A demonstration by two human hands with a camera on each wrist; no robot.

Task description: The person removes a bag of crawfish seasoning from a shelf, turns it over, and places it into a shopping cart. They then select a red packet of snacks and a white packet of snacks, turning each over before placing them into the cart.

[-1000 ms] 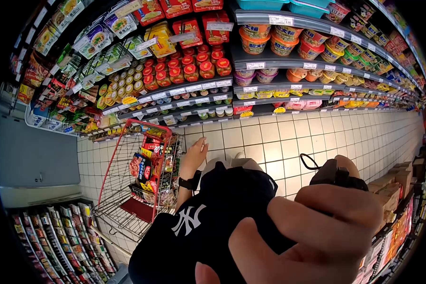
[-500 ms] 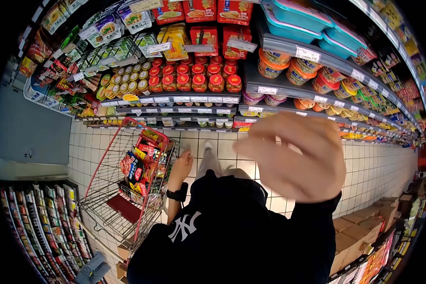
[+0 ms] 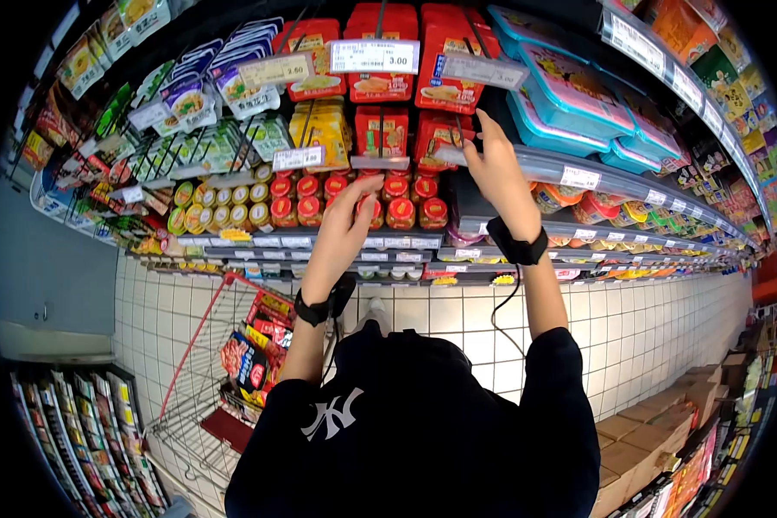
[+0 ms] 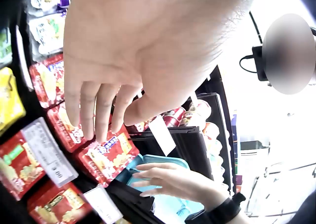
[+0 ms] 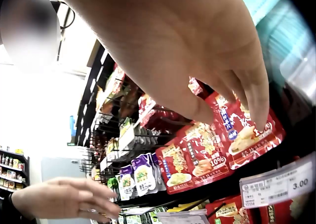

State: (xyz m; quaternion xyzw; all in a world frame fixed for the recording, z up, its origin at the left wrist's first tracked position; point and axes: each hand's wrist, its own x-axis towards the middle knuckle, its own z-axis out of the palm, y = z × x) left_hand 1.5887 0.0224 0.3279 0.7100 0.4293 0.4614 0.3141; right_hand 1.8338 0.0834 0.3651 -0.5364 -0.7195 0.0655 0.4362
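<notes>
My right hand (image 3: 502, 177) reaches up beside the rightmost hanging red food packet (image 3: 451, 69), its fingers extended toward the packet's lower right corner. In the right wrist view the fingers overlap the front of that red packet (image 5: 242, 130), with no grip visible. My left hand (image 3: 344, 231) is raised lower and to the left, over the red-lidded jars (image 3: 311, 210), fingers loosely extended and holding nothing. From the left wrist, its spread fingers (image 4: 101, 108) appear over the hanging red packets, with my right hand (image 4: 173, 182) beyond.
Price tags (image 3: 374, 57) stick out on hooks before the packets. Blue plastic tubs (image 3: 570, 91) stack on the shelf to the right, above cup noodles (image 3: 600, 209). A wire shopping cart (image 3: 186, 371) holding several packets stands at lower left. Cardboard boxes (image 3: 647, 432) line the lower right.
Both hands have moved to the shelf: the right from close before the head camera, the left up from beside the cart. The hanging packets now look nearer.
</notes>
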